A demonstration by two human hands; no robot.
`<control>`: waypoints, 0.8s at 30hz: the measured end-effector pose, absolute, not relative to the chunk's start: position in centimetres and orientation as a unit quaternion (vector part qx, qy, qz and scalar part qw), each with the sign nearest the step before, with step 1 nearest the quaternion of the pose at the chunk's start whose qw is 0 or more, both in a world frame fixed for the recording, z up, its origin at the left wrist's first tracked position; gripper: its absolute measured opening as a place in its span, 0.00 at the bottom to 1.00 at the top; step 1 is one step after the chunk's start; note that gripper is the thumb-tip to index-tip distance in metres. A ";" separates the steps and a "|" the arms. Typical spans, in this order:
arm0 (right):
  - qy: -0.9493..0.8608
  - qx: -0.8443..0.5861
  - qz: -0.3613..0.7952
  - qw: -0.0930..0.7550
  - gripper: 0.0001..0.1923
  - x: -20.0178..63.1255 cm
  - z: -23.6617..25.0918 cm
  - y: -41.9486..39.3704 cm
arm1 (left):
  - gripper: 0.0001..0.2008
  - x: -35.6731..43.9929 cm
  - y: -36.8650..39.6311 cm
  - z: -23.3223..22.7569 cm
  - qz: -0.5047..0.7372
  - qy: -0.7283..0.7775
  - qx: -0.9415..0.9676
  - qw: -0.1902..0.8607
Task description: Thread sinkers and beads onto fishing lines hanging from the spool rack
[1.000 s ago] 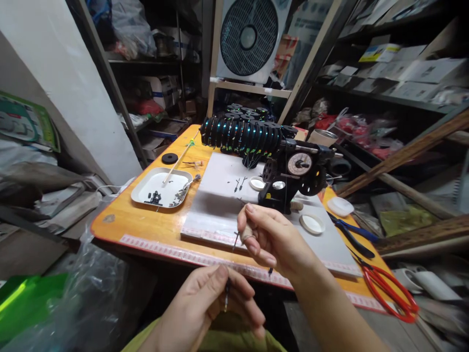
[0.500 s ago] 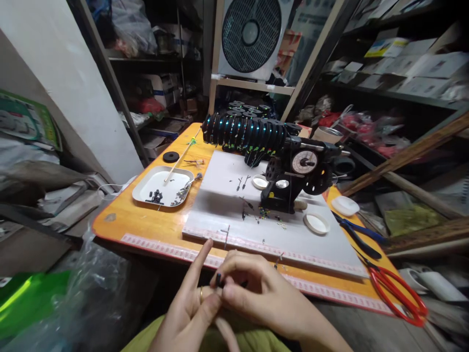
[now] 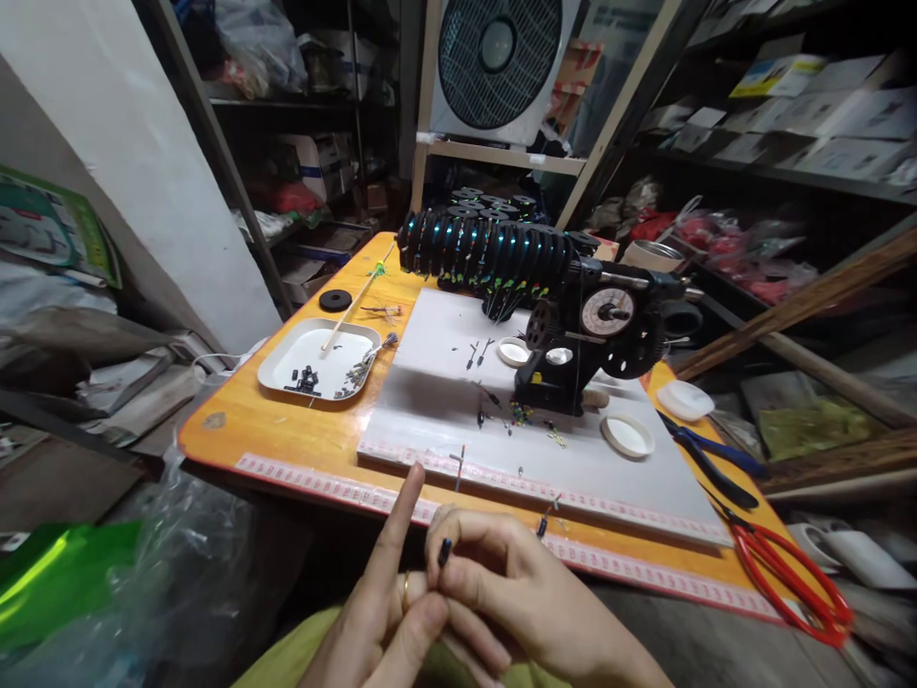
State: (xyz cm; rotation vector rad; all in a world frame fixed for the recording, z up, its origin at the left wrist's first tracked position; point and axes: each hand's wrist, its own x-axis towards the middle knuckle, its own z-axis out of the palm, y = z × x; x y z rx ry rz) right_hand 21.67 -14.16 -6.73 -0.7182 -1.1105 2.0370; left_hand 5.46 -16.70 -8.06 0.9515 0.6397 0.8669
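Head cam shows your hands pressed together low in front of the orange tabletop [image 3: 301, 440]. Your right hand [image 3: 516, 597] pinches a tiny dark piece [image 3: 445, 551] between thumb and fingers, while your left hand [image 3: 387, 612] touches it from below, index finger pointing up. The black winding machine [image 3: 573, 325] sits well beyond, on the grey mat [image 3: 430, 382].

A single head-worn camera looks forward and down from just above the person's lap. Both hands, left hand [image 3: 379, 612] and right hand [image 3: 516, 602], fill the near bottom edge. The orange table [image 3: 301, 435] sits mid-frame; shelves and a fan [image 3: 501, 57] stand far behind.
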 end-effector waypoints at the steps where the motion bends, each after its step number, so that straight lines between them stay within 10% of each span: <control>1: -0.425 -0.277 0.788 0.349 0.16 21.7 -6.6 -14.3 | 0.39 5.3 -16.5 -8.1 0.388 0.298 0.441 0.753; 13: -0.749 -0.508 0.310 0.292 0.06 23.8 -3.7 -13.8 | 0.18 7.5 -8.2 -5.3 0.425 0.346 0.488 0.679; 19: -0.492 -0.445 0.575 0.478 0.09 26.1 -1.3 -10.2 | 0.18 8.1 -7.9 -6.0 0.401 0.314 0.474 0.719; 24: -0.439 -0.325 0.727 0.417 0.17 24.9 -0.7 -6.5 | 0.17 7.7 -8.0 -5.6 0.397 0.307 0.501 0.705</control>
